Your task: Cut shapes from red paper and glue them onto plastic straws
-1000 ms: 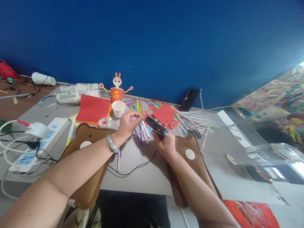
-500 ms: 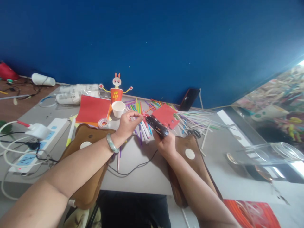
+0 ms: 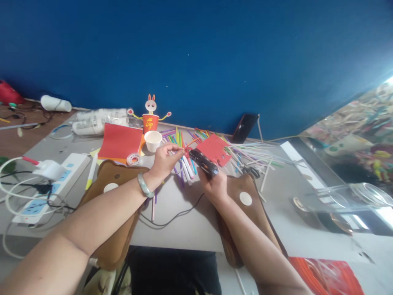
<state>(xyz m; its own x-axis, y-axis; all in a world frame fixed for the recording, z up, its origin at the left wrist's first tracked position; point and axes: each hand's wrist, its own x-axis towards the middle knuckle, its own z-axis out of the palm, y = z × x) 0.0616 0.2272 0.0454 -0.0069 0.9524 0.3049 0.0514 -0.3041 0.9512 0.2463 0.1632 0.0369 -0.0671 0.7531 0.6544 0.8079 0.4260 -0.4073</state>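
My left hand (image 3: 166, 162), with a jade-coloured bangle at its wrist, pinches a small red piece (image 3: 187, 149) between thumb and fingers. The piece's exact shape is too small to tell. Wrapped in my right hand (image 3: 215, 186) is a black glue gun (image 3: 203, 162), its tip close beside the red piece. A dark cord (image 3: 181, 214) curves over the table below the hands. Behind my left hand stand a white paper cup (image 3: 152, 141) and a red cup (image 3: 150, 123) topped with a paper rabbit. Red paper (image 3: 213, 148) with cut-outs lies past the gun.
Brown cushions (image 3: 115, 217) lie under both forearms. Colourful sticks (image 3: 184, 172) spread behind the hands, with scissors (image 3: 251, 172) at right. At left are a power strip (image 3: 72, 168), a tape roll (image 3: 134, 159) and bagged cups (image 3: 101, 121). A clear container (image 3: 340, 198) is far right.
Both hands stay almost in the same place. The glue gun has shifted very slightly to the right.
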